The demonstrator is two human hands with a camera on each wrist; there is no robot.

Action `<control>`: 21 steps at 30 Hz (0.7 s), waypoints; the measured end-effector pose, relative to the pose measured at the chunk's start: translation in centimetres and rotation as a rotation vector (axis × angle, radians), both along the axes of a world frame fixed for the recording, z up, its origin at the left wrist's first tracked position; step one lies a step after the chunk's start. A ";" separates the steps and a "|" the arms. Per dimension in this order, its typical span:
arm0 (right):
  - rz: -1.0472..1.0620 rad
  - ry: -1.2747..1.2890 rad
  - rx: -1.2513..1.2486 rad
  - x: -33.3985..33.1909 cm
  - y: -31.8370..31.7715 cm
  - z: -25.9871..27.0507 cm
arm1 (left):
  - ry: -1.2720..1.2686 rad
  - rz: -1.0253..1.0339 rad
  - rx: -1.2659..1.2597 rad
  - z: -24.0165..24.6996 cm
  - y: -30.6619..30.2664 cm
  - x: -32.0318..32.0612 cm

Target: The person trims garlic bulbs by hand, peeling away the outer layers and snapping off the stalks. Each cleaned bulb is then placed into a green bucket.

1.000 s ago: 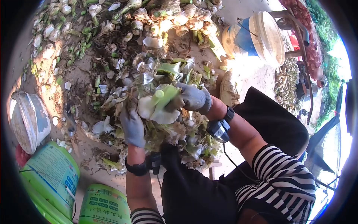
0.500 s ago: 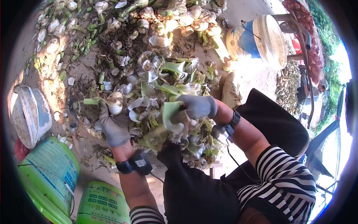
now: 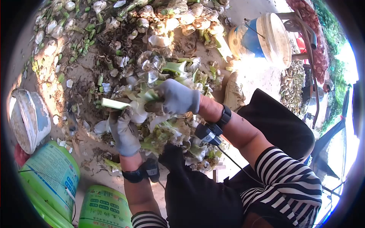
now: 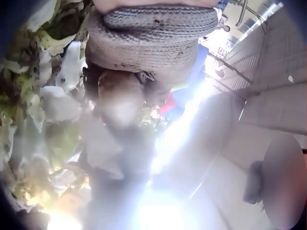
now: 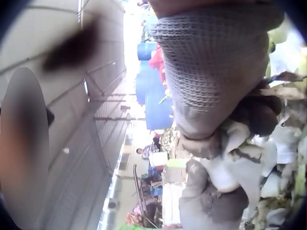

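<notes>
My gloved left hand [image 3: 126, 135] grips a garlic bulb, whose pale green cut stem [image 3: 115, 103] sticks out to the left. In the left wrist view, the rounded garlic bulb [image 4: 120, 98] shows blurred below the glove. My gloved right hand [image 3: 175, 98] is close beside it, pinching whitish-green outer skin [image 3: 151, 95] at the bulb's side. The right wrist view shows the fingers of both hands meeting around white skin [image 5: 223, 175]. Beneath the hands lies a heap of peeled garlic skins [image 3: 173, 131], partly hidden by them.
Untrimmed garlic bulbs [image 3: 190, 19] lie along the far side. Stem bits and more bulbs [image 3: 57, 32] are scattered at upper left. A blue-and-white bucket [image 3: 262, 40] is at the right, a dirty white bucket [image 3: 32, 117] at the left. Green buckets [image 3: 102, 207] stand near left.
Half a second ago the left hand held the bulb off to the left, while the right held a loose piece of skin. Now that piece is gone from the right hand, and both hands meet at the bulb.
</notes>
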State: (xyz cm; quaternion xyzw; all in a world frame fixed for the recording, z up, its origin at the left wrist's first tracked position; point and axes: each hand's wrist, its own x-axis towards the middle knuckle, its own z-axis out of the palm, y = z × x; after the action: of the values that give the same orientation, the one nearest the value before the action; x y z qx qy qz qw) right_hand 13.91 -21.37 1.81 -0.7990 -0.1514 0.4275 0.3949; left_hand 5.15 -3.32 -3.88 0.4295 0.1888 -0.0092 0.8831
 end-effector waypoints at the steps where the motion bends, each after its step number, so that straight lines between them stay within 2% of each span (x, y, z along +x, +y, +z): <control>1: 0.003 0.001 0.003 -0.4 -0.5 -1.1 | 0.001 0.003 0.003 -0.4 0.1 -0.1; 3: -0.245 0.022 0.642 -1.1 -0.5 -1.9 | 0.146 0.119 -0.222 -0.2 -0.1 0.3; 4: -0.331 0.163 0.564 -1.7 -2.1 -1.3 | 0.082 0.080 -0.414 0.3 0.4 0.3; 5: -0.329 0.163 0.563 -1.9 -3.2 -1.2 | 0.082 0.081 -0.415 0.7 0.6 0.6; 7: -0.545 0.241 0.844 -2.5 -4.5 -1.6 | 0.093 0.094 -0.384 1.1 1.0 1.0; 8: -0.672 0.338 0.943 -2.3 -3.7 -0.2 | 0.130 0.167 -0.437 0.6 1.5 0.9; 9: -0.557 0.238 0.866 -2.3 -4.7 -0.6 | 0.127 0.169 -0.435 0.2 1.7 0.7; 11: -0.154 0.278 0.516 -1.6 -4.4 -1.6 | 0.071 0.089 -0.260 0.0 1.7 0.5; 12: -0.022 -0.038 0.165 -1.4 -2.8 -0.1 | 0.146 0.115 -0.029 0.6 0.9 1.1; 13: 0.097 -0.392 0.082 -2.0 -2.1 -1.1 | 0.145 0.111 -0.033 0.9 0.5 1.1; 15: 0.035 -0.467 -0.065 -2.2 0.0 -0.1 | 0.156 0.060 0.378 1.3 -0.1 1.1; 16: 0.035 -0.463 -0.065 -2.3 1.0 0.0 | 0.108 0.094 0.412 1.4 -0.9 1.1; 18: 0.055 -0.653 -0.145 -2.4 2.3 0.1 | 0.104 0.059 0.433 1.5 -1.4 0.9; 21: 0.116 -0.570 -0.283 -1.6 2.6 0.7 | 0.114 0.020 0.437 2.1 -1.6 0.8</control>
State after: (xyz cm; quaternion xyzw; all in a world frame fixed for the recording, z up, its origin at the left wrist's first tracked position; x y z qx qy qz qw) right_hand 12.35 -18.74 2.46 -0.9236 -0.2404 0.2250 0.1965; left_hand 5.91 -4.94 -1.79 0.6074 0.2403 0.0163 0.7570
